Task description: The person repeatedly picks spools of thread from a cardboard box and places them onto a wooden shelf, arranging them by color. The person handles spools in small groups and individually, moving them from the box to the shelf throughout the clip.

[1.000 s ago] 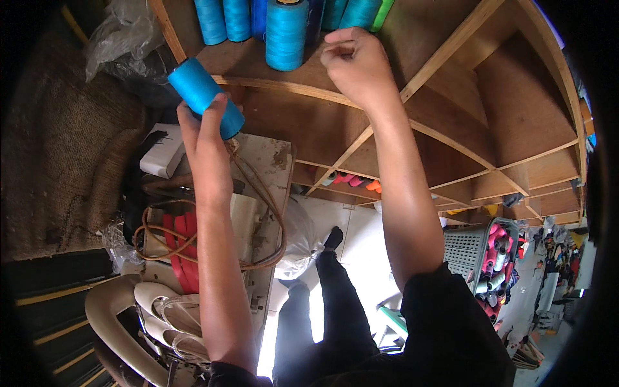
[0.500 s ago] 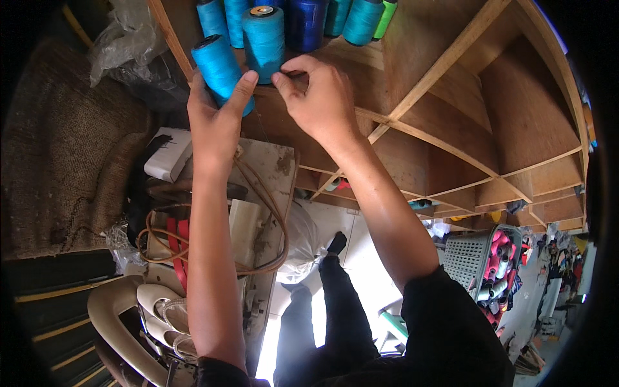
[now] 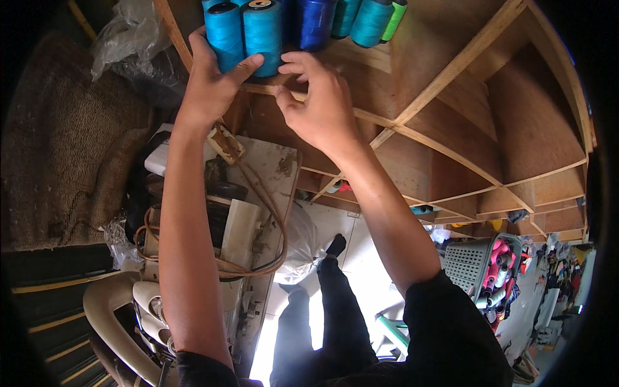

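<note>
My left hand [image 3: 207,87] is wrapped round the left side of a light blue thread spool [image 3: 225,40], its thumb stretched across the front. The spool stands almost upright at the shelf's front edge. Right beside it is another light blue thread spool [image 3: 262,40] with a pale core at the top. My right hand [image 3: 319,100] hovers near the lower right of that second spool, fingers apart and holding nothing. Behind and to the right stand a dark blue spool [image 3: 315,26], teal spools [image 3: 372,24] and a green spool [image 3: 394,20].
The wooden shelf [image 3: 445,48] has several divided compartments reaching right. Below my left arm are a worn machine table [image 3: 274,164] and a looped brown cable [image 3: 282,238]. A grey basket [image 3: 465,263] of spools stands at the right; a clear plastic bag [image 3: 132,42] hangs upper left.
The left light blue spool has gone from tilted in front of the shelf to nearly upright beside its neighbour. My left hand moved up with it; my right hand's fingers have spread.
</note>
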The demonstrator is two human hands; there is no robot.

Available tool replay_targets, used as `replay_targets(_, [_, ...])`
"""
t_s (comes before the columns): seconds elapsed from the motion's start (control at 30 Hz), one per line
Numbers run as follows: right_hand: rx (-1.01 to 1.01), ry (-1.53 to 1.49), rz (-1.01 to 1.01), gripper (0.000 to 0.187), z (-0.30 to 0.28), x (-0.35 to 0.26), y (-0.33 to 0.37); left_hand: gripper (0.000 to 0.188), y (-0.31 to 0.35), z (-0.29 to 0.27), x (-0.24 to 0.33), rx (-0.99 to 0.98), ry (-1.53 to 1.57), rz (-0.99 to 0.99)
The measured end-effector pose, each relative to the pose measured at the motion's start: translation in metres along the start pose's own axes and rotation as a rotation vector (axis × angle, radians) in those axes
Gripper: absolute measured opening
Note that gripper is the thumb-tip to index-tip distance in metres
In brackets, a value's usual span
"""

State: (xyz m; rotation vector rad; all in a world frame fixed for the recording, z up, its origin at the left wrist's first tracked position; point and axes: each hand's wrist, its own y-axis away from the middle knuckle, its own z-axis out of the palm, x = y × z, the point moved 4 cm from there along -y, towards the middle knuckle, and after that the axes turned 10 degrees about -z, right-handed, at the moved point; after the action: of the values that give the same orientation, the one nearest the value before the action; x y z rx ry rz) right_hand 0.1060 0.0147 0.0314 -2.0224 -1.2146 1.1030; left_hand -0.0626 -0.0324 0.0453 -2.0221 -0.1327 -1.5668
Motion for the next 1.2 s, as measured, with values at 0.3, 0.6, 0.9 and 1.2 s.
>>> replay_targets(0.3, [0.148, 0.280, 0.312, 0.057, -0.014, 0.061, -0.052, 0.115, -0.003, 0.012, -0.027, 0.336, -0.294, 0.234])
replay_targets(0.6, [0.110, 0.302, 0.506, 0.055, -0.027, 0.054, -0.037, 0.133, 0.012, 0.048, -0.011, 0.782, -0.632, 0.319])
replay_targets(0.9, [0.453, 0.438, 0.188, 0.037, -0.048, 0.000, -0.008, 0.116, 0.007, 0.057, -0.004, 0.754, -0.532, 0.067])
replay_targets(1.2, [-0.155, 0.311, 0.044, 0.045, -0.025, -0.009, -0.136, 0.116, 0.018, 0.043, -0.016, 0.708, -0.263, 0.180])
